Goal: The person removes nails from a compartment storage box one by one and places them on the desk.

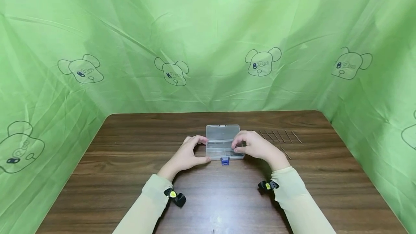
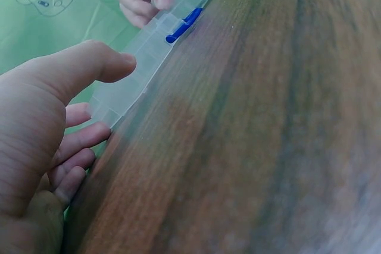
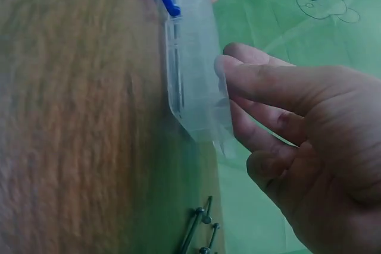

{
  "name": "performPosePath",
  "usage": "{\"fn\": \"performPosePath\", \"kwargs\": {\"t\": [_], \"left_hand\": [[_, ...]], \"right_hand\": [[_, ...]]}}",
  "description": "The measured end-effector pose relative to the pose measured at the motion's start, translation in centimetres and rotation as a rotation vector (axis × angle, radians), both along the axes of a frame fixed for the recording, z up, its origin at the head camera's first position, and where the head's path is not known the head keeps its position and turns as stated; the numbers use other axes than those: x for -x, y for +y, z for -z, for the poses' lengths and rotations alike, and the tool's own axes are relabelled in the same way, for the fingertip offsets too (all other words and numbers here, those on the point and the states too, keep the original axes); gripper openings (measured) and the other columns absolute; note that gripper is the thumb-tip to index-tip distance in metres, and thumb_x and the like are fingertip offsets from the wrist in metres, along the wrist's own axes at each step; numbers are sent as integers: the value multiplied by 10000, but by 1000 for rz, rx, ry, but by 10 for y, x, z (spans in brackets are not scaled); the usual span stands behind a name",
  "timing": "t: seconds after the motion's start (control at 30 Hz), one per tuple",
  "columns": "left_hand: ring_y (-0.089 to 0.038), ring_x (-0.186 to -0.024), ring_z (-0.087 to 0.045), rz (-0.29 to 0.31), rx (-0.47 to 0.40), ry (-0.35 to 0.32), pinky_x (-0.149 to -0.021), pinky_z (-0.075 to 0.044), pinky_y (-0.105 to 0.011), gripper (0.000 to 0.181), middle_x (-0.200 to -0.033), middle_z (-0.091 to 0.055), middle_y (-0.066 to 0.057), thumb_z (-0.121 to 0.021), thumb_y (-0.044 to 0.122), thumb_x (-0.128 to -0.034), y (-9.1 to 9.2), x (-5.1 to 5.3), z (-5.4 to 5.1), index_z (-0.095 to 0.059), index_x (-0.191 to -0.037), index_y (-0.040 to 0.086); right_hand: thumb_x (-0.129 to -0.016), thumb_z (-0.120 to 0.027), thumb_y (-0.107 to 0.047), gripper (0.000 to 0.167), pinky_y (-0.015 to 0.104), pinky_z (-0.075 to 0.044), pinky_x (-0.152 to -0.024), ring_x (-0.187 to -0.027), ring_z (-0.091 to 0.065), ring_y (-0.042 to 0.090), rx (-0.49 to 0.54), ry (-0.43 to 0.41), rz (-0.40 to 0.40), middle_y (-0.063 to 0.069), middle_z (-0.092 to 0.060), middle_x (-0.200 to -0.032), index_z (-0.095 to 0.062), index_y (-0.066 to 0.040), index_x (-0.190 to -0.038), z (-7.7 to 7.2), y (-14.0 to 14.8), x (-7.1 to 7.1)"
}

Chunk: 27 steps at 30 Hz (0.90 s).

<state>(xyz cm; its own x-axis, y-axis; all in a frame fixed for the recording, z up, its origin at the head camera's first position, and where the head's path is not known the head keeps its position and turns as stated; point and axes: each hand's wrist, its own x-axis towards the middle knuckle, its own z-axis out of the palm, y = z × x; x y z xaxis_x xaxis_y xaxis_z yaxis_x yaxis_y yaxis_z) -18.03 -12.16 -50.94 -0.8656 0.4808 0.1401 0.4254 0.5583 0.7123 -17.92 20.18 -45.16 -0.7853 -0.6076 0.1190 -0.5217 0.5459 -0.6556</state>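
Observation:
A clear plastic compartment box point(image 1: 215, 150) lies on the table with its lid point(image 1: 222, 133) raised at the back and a blue latch point(image 1: 225, 161) at the front. My left hand point(image 1: 187, 156) is at the box's left side, thumb by the front corner, extended fingers along the edge. My right hand point(image 1: 255, 145) reaches over the right compartments with bent fingers; in the right wrist view its fingertips are partly behind the box wall, so anything between them is hidden. Right of it lie several slim dark nail-like fasteners point(image 1: 289, 136) with round heads.
One more such fastener point(image 1: 285, 152) lies apart, nearer me, by my right wrist. The brown wooden table point(image 1: 130, 147) extends to both sides and in front of the box. Green cloth point(image 1: 214, 46) with printed bear heads encloses the back and sides.

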Motion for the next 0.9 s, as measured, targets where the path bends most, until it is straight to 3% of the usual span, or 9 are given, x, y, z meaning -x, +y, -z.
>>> {"fn": "performPosePath", "kwargs": {"t": [0.2,0.4,0.9], "left_hand": [[-246,-1290,-510,-1,-6,8,-1110,-448,-462,668,-1330,-689,57,-962,353,-828,0,-1,0,-661,-1394,165],[-248,-1299,-506,4,-2,4,-1117,-444,-456,675,-1341,-688,52,-963,350,-829,0,0,0,-657,-1401,163],[-259,-1301,-509,4,-2,5,-1118,-440,-472,668,-1346,-687,47,-960,345,-835,0,-1,0,-658,-1402,162]], "right_hand": [[-925,-870,-94,75,452,-578,-1009,-1082,-724,202,-61,-6,-36,-48,-773,-1070,-842,-137,-980,3,-5,1],[-925,-863,-81,57,460,-586,-1030,-1104,-749,241,-86,-10,-55,13,-809,-1094,-866,-116,-971,5,-8,1],[-909,-879,-102,28,443,-588,-997,-1060,-743,241,-201,94,-61,38,-787,-1096,-872,-100,-936,4,-12,1]]}}
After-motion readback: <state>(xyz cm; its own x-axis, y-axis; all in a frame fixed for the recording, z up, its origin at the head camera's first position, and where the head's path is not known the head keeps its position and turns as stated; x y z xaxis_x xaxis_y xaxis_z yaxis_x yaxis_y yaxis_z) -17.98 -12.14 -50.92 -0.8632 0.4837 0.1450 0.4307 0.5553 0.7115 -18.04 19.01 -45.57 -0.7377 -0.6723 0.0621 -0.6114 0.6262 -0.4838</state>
